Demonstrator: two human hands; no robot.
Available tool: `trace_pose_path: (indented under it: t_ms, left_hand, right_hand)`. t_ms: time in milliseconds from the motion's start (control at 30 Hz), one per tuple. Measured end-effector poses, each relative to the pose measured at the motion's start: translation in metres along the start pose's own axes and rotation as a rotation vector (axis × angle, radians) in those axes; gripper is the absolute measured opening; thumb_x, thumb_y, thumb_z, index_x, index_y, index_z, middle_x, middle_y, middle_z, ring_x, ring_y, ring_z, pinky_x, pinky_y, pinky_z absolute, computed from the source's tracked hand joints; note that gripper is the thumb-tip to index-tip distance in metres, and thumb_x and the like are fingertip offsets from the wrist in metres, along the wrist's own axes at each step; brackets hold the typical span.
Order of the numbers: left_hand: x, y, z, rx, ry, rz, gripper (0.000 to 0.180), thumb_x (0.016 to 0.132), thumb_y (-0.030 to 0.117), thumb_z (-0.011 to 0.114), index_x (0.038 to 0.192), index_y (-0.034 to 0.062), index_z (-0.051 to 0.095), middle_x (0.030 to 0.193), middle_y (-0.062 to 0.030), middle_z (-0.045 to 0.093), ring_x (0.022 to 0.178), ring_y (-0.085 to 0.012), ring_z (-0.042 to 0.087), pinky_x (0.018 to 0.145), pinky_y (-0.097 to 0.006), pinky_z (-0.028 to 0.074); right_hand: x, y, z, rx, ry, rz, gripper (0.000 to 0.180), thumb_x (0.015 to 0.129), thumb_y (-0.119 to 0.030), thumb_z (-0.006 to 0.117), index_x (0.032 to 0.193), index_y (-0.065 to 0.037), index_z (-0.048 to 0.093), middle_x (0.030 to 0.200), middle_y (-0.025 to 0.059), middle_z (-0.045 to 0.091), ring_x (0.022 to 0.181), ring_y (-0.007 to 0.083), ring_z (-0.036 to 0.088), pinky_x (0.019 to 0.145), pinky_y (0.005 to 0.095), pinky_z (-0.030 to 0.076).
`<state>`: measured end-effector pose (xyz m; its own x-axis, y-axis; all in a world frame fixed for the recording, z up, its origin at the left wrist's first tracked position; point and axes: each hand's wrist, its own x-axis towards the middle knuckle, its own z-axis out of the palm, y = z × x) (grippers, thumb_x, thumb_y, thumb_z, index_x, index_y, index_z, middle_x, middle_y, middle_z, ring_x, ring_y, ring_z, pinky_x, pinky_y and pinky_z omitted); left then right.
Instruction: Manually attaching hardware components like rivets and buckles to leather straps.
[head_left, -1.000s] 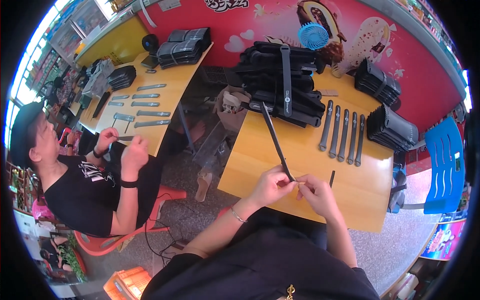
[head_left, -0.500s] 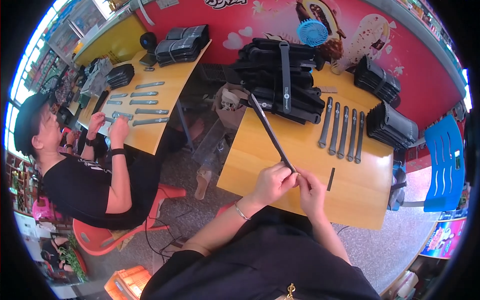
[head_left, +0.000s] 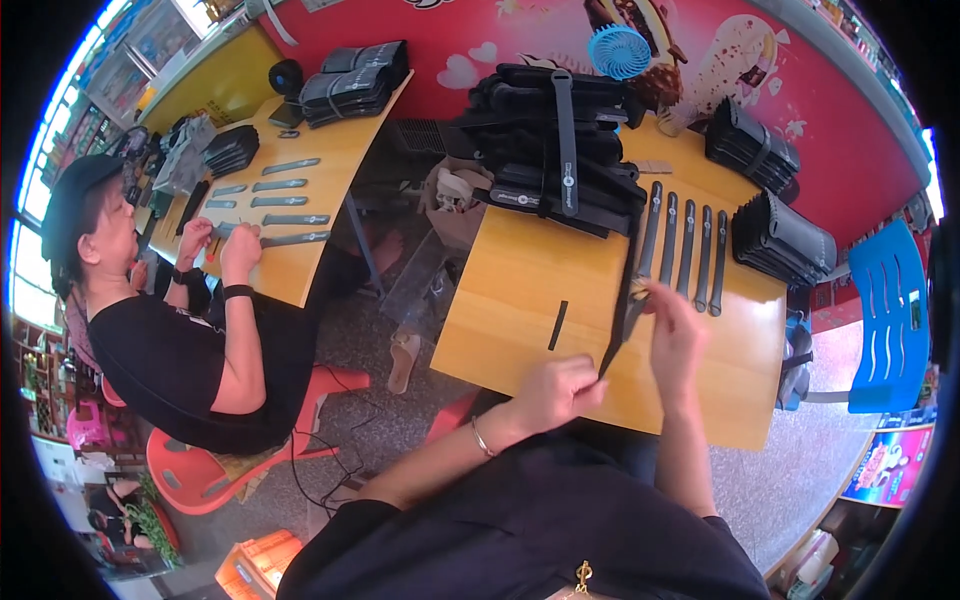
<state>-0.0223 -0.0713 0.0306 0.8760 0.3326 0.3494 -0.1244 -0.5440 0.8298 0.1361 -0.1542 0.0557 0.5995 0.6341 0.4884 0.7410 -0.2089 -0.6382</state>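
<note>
A long black strap (head_left: 622, 300) is stretched between my hands over the near part of the wooden table (head_left: 500, 290). My left hand (head_left: 560, 392) is closed in a fist on its near end. Higher up, my right hand (head_left: 678, 335) pinches the strap, with a small pale yellowish bit at its fingertips that I cannot make out. The strap's far end reaches toward the stacked black straps. A short thin dark strip (head_left: 558, 325) lies on the wood, left of the strap. To the right, several grey straps (head_left: 686, 245) with rounded ends lie side by side.
A tall pile of black straps (head_left: 550, 140) stands at the back, beside a blue fan (head_left: 619, 52). Folded bundles (head_left: 783, 238) sit at the right, before a blue chair (head_left: 888, 315). At the left, a person in black (head_left: 180, 350) works at another table (head_left: 300, 262).
The strap has swung from leaning left to leaning right, and my right hand has moved up along it. A thin dark strip shows left of the strap; before, one lay to its right.
</note>
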Motion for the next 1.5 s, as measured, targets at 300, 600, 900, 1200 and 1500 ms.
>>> trace_pose_path:
  t_ms: [300,600,900,1200,1500]
  left_hand:
    - [-0.004,-0.025,-0.004,-0.078,0.123,-0.255,0.018,0.082,0.016,0.063,0.077,-0.0006,0.059,0.062,-0.0108,0.055,0.054,-0.0218,0.057,0.049,-0.032,0.044]
    - [0.003,-0.032,-0.009,-0.900,0.312,-0.509,0.027,0.092,0.003,0.040,0.119,0.0034,0.043,0.093,-0.0054,0.052,0.075,-0.0115,0.055,0.068,-0.024,0.046]
    - [0.016,-0.018,-0.012,-1.120,0.407,-0.450,0.020,0.091,0.002,0.032,0.107,0.0056,0.042,0.077,-0.0029,0.044,0.054,-0.0075,0.038,0.053,-0.022,0.038]
    - [0.021,-0.001,0.003,-1.022,0.139,-0.556,0.018,0.095,0.006,0.034,0.110,0.0066,0.044,0.070,0.0033,0.041,0.051,-0.0026,0.032,0.045,-0.018,0.026]
    - [0.022,0.001,0.007,-0.993,-0.125,-0.625,0.020,0.097,0.009,0.039,0.115,0.0077,0.044,0.069,0.0056,0.035,0.051,-0.0020,0.029,0.045,-0.017,0.022]
  right_hand:
    - [0.003,-0.022,-0.020,-0.016,-0.188,-0.363,0.036,0.067,0.001,0.059,0.099,-0.012,0.068,0.069,0.0032,0.064,0.060,0.0190,0.062,0.052,0.0295,0.048]
    - [-0.016,-0.028,-0.020,-0.008,-0.320,-0.360,0.031,0.068,0.001,0.069,0.097,-0.008,0.067,0.064,0.0060,0.061,0.053,0.0209,0.060,0.047,0.0310,0.045]
    - [-0.025,-0.012,-0.020,0.191,-0.382,0.043,0.053,0.067,-0.008,0.079,0.116,-0.008,0.061,0.053,-0.0002,0.049,0.046,0.0095,0.051,0.045,0.0257,0.038]
    - [-0.035,-0.007,0.007,1.309,-0.445,0.456,0.021,0.091,-0.007,0.054,0.108,0.003,0.061,0.083,0.0033,0.066,0.070,0.0071,0.058,0.061,0.0188,0.044]
    - [-0.030,0.006,0.006,1.333,-0.258,0.696,0.015,0.094,-0.018,0.053,0.092,-0.005,0.060,0.077,0.0020,0.068,0.049,0.0002,0.032,0.045,0.0167,0.025]
